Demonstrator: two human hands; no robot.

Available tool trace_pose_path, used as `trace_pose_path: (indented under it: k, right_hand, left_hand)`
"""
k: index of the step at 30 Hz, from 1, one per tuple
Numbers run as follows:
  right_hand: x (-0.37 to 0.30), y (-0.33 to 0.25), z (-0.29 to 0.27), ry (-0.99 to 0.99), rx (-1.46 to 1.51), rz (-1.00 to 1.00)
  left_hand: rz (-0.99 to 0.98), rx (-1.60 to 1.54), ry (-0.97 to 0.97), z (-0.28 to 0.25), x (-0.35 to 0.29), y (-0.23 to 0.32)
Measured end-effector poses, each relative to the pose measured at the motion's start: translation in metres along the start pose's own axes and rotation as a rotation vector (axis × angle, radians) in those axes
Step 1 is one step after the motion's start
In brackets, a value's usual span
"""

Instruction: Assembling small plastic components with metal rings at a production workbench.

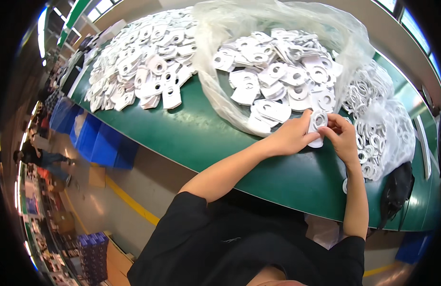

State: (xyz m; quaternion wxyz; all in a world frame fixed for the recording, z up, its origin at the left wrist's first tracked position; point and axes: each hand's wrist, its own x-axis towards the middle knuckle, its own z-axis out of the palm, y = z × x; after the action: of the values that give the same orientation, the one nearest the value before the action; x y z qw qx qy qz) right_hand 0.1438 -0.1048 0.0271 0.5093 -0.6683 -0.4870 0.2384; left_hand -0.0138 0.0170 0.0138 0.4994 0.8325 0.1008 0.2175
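Over the green table, my left hand [291, 135] grips a white flat plastic part [316, 141] with a round hole, its thumb and fingers closed on the part's left edge. From the other side my right hand [343, 139] pinches the same part near a white ring [319, 119] at its upper end. Whether the ring is separate or part of the plate I cannot tell. Just beyond my hands, similar white parts [296, 76] lie heaped inside an open clear plastic bag [213, 95].
A large pile of white parts [170, 95] covers the table's left side. Bags of white rings [373, 138] stand right of my hands, with a black bag [397, 190] nearer me. Blue bins [98, 143] stand on the floor at left; a person [44, 159] is farther off.
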Motion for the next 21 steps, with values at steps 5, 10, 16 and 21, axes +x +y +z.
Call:
trace_pose_path:
  k: [5, 10, 16, 21]
  right_hand:
    - [0.000, 0.016, -0.003, -0.017, -0.208, -0.082]
    - [-0.002, 0.009, -0.005, 0.032, -0.310, -0.105]
    - [-0.001, 0.005, -0.002, 0.073, -0.405, -0.238]
    - [-0.001, 0.003, -0.002, 0.079, -0.419, -0.263]
  left_hand:
    - [-0.327, -0.298, -0.211, -0.053, 0.009, 0.013]
    - [-0.395, -0.087, 0.594, -0.190, 0.032, -0.016]
    - [-0.337, -0.410, 0.934, -0.391, -0.003, -0.089]
    - [-0.397, -0.865, 0.861, -0.454, -0.042, -0.110]
